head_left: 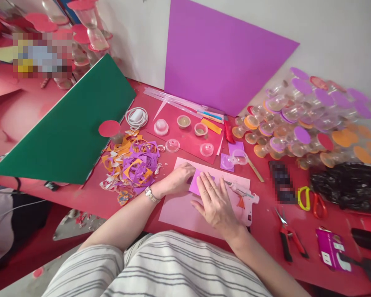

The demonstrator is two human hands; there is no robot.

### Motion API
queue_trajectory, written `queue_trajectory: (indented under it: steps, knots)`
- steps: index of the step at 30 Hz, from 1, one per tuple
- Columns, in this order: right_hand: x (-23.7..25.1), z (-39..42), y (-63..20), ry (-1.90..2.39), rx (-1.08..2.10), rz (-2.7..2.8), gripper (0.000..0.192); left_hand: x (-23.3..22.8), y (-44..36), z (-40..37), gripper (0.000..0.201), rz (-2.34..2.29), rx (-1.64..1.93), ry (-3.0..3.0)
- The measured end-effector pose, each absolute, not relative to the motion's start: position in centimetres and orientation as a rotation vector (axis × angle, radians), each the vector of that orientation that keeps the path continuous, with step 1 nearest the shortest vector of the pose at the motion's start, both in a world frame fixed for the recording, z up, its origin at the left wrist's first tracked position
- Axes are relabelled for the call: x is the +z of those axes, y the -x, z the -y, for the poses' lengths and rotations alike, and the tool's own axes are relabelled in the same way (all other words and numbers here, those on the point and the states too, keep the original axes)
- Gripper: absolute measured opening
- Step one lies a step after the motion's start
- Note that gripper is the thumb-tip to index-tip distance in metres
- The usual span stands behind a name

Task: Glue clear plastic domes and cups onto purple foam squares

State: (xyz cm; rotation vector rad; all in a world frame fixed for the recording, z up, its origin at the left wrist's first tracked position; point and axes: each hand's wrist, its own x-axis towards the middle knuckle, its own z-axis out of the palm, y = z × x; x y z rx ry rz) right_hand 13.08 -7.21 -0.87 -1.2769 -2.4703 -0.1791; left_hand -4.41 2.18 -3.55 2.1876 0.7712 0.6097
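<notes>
My right hand lies flat, fingers stretched out, on top of a small purple card square. At the square's left edge my left hand has its fingers curled; their tips and whatever they hold are hidden. Both hands are over a pale pink sheet. Partly behind my right hand, a light-coloured glue gun with an orange trigger lies on the sheet. Just beyond, a clear plastic hourglass-shaped piece rests by another purple square and a wooden stick.
Clear plastic cups stand ahead on a red sheet. Purple and orange scraps are heaped left, beside a green board. Right are stacked hourglass pieces, pliers, yellow-handled scissors and a black bag.
</notes>
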Motion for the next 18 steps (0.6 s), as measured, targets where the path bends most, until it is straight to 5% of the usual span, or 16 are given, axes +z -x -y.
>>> queue_trajectory:
  steps: [18]
  knots:
    - [-0.48, 7.54, -13.31, 1.284, -0.171, 2.399, 0.076, -2.92, 4.47, -1.94, 0.021, -0.855, 0.578, -2.183]
